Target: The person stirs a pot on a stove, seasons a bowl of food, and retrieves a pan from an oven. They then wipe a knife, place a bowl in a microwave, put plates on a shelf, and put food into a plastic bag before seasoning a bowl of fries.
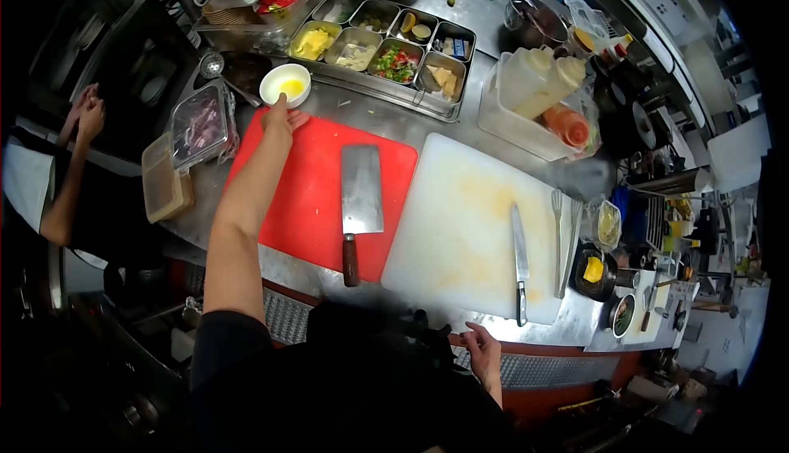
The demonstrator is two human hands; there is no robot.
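Observation:
My left hand (pixel 282 118) reaches across the red cutting board (pixel 283 206) and grips the near side of a small white bowl (pixel 271 90). A yellow liquid lies in the bowl. A cleaver (pixel 362 194) with a wooden handle rests on the red board, its handle toward me. My right hand (pixel 483 349) hangs by the counter's front edge with nothing in it, fingers apart. Nearest to it are the white cutting board (pixel 460 215) and a kitchen knife (pixel 519 248) lying on that board. A fork and another long metal utensil lie at the board's right edge.
A metal rack of ingredient pans (pixel 386 91) stands behind the boards. Squeeze bottles fill a white bin (pixel 514 128) at the back right. Plastic containers (pixel 168 178) sit at the left. Another person's hands (pixel 86 116) show at far left.

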